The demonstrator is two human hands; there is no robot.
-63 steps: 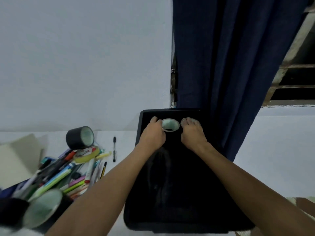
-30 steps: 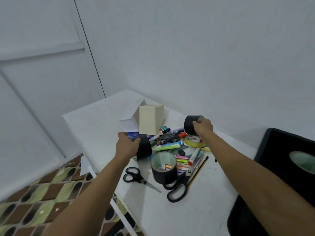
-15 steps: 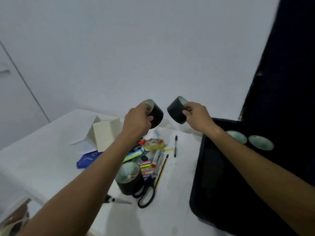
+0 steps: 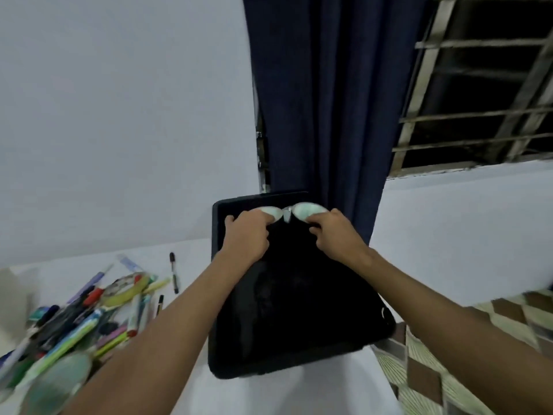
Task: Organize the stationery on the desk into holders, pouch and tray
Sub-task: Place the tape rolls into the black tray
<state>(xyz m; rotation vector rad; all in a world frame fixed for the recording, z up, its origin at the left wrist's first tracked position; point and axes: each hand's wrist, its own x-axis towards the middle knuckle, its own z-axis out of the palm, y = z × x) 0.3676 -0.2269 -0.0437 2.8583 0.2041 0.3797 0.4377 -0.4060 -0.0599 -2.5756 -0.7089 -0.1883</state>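
The black tray (image 4: 344, 333) lies on the white desk (image 4: 287, 393), its far end against the curtain. Both my hands are over that far end. My left hand (image 4: 248, 233) is curled on a black tape roll (image 4: 271, 213), of which only the pale inside shows past my fingers. My right hand (image 4: 332, 233) grips a second black tape roll (image 4: 308, 210) the same way. The two rolls touch side by side. Their dark bodies blend into the tray, so I cannot tell whether they rest on its floor.
A heap of pens and markers (image 4: 89, 322) lies at the left with a yellow tape roll (image 4: 125, 290) on it. A blurred black tape roll (image 4: 57, 381) stands at the bottom left. A lone black pen (image 4: 174, 275) lies near the tray. A dark blue curtain (image 4: 323, 100) hangs behind.
Both hands picked a black tape roll from the pile, carried them right through the air, and now hold them at the tray's far end. My view swung from the pile to the tray.
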